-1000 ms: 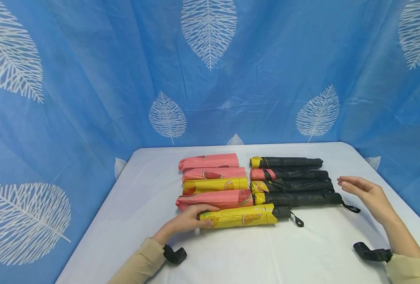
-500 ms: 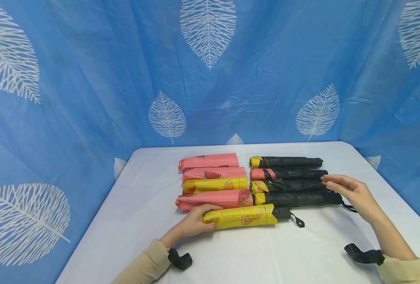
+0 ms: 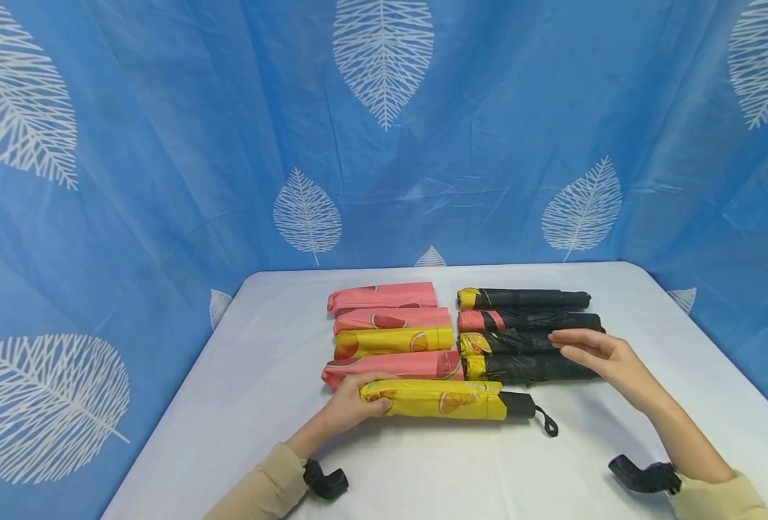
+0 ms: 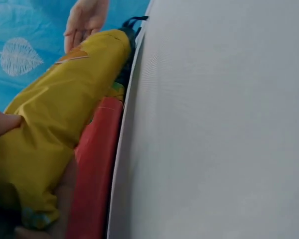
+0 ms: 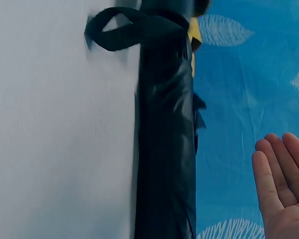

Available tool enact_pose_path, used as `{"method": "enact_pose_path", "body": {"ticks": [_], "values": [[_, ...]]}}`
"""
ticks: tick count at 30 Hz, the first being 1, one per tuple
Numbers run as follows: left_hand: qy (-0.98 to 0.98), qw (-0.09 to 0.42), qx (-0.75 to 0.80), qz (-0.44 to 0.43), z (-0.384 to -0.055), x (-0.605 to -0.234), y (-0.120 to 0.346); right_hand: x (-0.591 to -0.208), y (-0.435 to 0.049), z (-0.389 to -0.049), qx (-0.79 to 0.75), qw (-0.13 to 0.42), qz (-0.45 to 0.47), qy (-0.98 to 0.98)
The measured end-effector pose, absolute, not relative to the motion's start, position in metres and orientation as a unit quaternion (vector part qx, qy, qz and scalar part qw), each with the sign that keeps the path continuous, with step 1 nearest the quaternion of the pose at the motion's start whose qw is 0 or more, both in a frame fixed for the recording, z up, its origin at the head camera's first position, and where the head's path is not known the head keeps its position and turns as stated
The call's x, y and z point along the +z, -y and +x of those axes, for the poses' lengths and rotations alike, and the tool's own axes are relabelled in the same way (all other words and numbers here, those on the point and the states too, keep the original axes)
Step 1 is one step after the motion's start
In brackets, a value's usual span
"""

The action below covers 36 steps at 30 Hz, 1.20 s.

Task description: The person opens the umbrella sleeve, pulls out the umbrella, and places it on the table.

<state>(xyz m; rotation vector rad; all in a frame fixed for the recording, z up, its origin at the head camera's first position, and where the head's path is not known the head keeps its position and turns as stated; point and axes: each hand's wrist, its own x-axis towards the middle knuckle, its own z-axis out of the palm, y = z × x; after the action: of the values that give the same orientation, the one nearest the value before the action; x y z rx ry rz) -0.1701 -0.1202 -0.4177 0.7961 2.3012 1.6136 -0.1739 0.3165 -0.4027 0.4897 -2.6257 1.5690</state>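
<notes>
A folding umbrella in a yellow sleeve printed with orange slices (image 3: 445, 401) lies crosswise in front of the others, its black handle and looped strap pointing right. My left hand (image 3: 351, 406) grips its left end, the thumb on the near side; in the left wrist view the yellow sleeve (image 4: 65, 99) fills the grasp. My right hand (image 3: 598, 354) holds nothing and hovers by the handle ends of the black umbrellas, fingers extended and slightly bent. In the right wrist view those fingers (image 5: 274, 179) appear beside a black umbrella (image 5: 164, 139) with a strap.
Behind the yellow umbrella, pink watermelon-print sleeves (image 3: 393, 367) and another yellow sleeve (image 3: 393, 342) form a left column. Several folded black umbrellas (image 3: 533, 367) make a right column. All lie on a white-covered table (image 3: 260, 361) before a blue leaf-print curtain (image 3: 488, 144).
My right hand has moved left, from beside the black umbrellas to over their right ends. The yellow umbrella has shifted slightly toward me in my left hand.
</notes>
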Motion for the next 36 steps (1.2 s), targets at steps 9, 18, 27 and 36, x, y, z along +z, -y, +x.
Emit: {"method": "enact_pose_path", "body": {"ticks": [9, 18, 27, 36], "values": [[-0.766, 0.115, 0.594, 0.216, -0.171, -0.405, 0.125, -0.399, -0.289, -0.168, 0.538, -0.043, 0.188, 0.821], [-0.732, 0.105, 0.633, 0.227, -0.180, -0.412, 0.127, -0.395, -0.268, -0.159, 0.540, -0.070, 0.171, 0.821], [-0.710, 0.174, 0.640, 0.236, -0.181, -0.413, 0.134, -0.403, -0.258, -0.154, 0.553, -0.065, 0.099, 0.825], [-0.608, 0.217, 0.718, 0.262, -0.177, -0.411, 0.150, -0.410, -0.274, -0.147, 0.704, -0.075, 0.107, 0.698]]}}
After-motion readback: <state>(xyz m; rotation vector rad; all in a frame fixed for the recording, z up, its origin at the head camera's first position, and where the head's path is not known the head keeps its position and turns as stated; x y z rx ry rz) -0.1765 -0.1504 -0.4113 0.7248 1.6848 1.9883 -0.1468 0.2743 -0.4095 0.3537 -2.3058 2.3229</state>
